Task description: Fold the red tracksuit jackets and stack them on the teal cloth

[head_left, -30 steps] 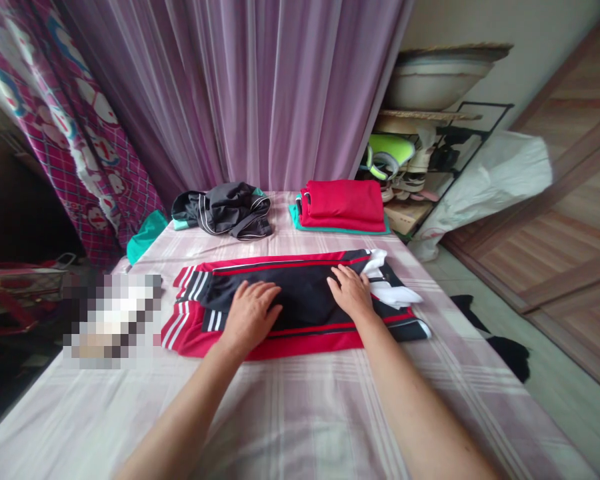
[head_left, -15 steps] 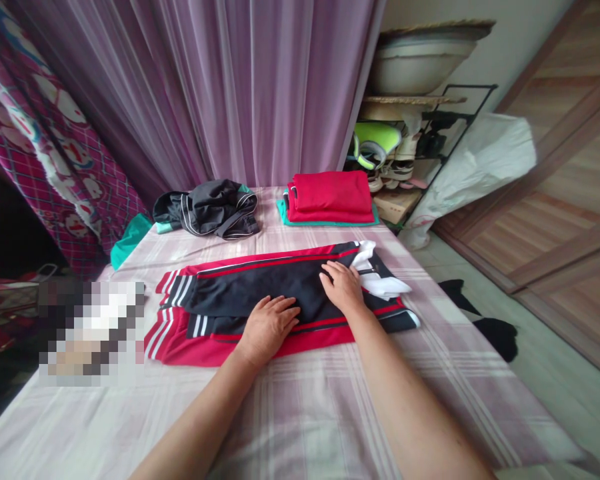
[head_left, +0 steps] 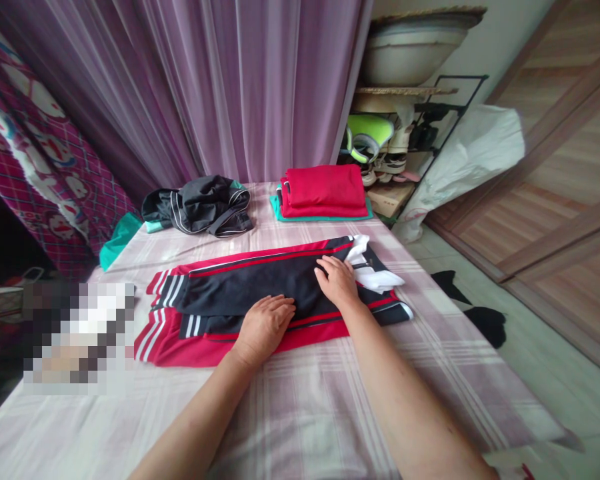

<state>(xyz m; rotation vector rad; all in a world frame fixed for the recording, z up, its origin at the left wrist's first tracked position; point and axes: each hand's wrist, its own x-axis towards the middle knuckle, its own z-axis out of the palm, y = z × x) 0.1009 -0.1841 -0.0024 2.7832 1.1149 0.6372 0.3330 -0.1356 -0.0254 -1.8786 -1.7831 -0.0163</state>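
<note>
A track jacket (head_left: 235, 283) lies folded lengthwise on the bed-like surface in front of me. Its black sleeves with white-striped cuffs (head_left: 172, 291) rest on top, and red cloth shows along both sides. The white collar (head_left: 375, 278) is at the right end, partly crumpled. My left hand (head_left: 266, 325) lies flat on the lower middle of the jacket, fingers stretched out. Closer to the collar, my right hand (head_left: 337, 280) presses down on the black cloth with its fingers extended. Neither hand grips anything.
Folded red and green clothes (head_left: 325, 192) are stacked at the back. A rumpled black garment (head_left: 200, 205) lies to their left, near a purple curtain (head_left: 220, 87). A shelf with shoes (head_left: 390, 163) stands back right. A pixelated patch (head_left: 80, 337) covers something at left.
The whole view has shifted slightly, so things appear a little further left. My left fingers look closer together. Both hands stay on the jacket, which looks the same.
</note>
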